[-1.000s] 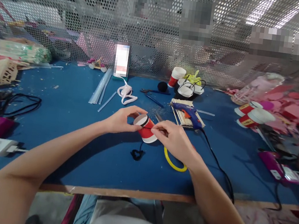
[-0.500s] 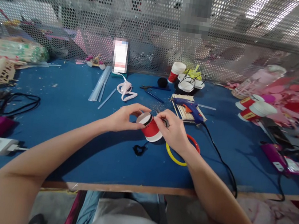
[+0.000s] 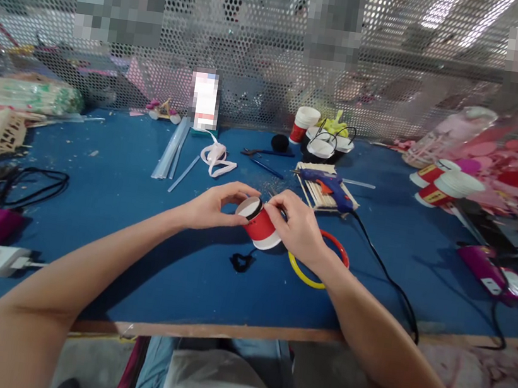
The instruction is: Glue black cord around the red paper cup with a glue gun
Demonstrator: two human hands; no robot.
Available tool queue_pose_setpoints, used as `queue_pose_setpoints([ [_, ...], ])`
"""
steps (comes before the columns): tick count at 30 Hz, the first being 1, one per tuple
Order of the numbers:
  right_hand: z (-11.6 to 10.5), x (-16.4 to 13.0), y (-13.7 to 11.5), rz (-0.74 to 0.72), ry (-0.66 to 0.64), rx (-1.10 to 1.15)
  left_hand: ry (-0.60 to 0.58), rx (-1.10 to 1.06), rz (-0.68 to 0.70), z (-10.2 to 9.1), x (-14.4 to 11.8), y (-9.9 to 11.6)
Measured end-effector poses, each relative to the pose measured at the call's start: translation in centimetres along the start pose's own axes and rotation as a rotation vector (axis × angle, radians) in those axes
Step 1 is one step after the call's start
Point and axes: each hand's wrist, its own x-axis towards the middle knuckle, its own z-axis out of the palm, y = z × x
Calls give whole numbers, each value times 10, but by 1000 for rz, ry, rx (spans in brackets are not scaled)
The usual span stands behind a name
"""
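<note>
You sit at a blue-topped wooden-edged workbench [image 3: 119, 201], a perforated grey metal screen [image 3: 259, 48] behind it, ceiling lights [image 3: 443, 8] glaring through.

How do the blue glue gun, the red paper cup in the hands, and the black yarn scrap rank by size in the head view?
1. Blue glue gun, though farther away.
2. Red paper cup.
3. Black yarn scrap.

Both forearms [image 3: 101, 262] are bare, no sleeves, rings or watch showing; a pale grey garment [image 3: 214, 385] covers the lap, blue beside it
</note>
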Motion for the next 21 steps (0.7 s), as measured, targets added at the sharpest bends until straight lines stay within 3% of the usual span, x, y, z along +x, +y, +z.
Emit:
queue_pose_setpoints([
  [11, 2, 0, 1, 27, -5, 30, -39, 2, 30, -1, 0, 1],
  [21, 19, -9, 7, 67, 42, 45, -63, 7, 36, -2, 0, 3],
])
